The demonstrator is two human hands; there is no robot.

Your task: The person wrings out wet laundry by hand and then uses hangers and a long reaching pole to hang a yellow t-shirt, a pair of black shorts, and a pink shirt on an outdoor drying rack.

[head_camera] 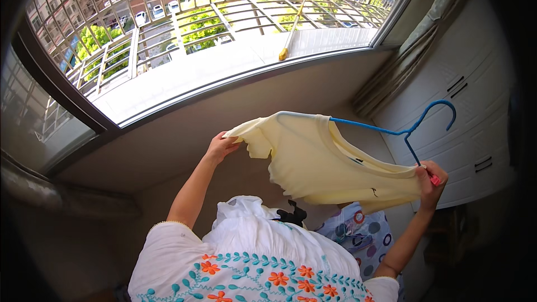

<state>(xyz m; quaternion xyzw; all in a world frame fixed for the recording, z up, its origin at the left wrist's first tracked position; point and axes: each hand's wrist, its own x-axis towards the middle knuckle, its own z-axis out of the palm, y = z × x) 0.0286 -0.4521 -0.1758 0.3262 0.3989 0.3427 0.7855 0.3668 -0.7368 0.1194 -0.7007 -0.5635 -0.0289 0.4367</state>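
Note:
A pale yellow short-sleeved shirt is stretched out between my hands in front of the window. My left hand pinches the end of one sleeve. Near the other shoulder, my right hand grips the shirt together with the lower part of a blue clothes hanger. One arm of the hanger runs inside the neckline towards the far shoulder, and its hook points up to the right. A small pink-red object shows at my right hand; what it is, I cannot tell.
Ahead is an open window with a pale sill and a metal window grille. A stick with a yellow end leans there. White cabinets and a curtain stand at the right. A dotted cloth lies below the shirt.

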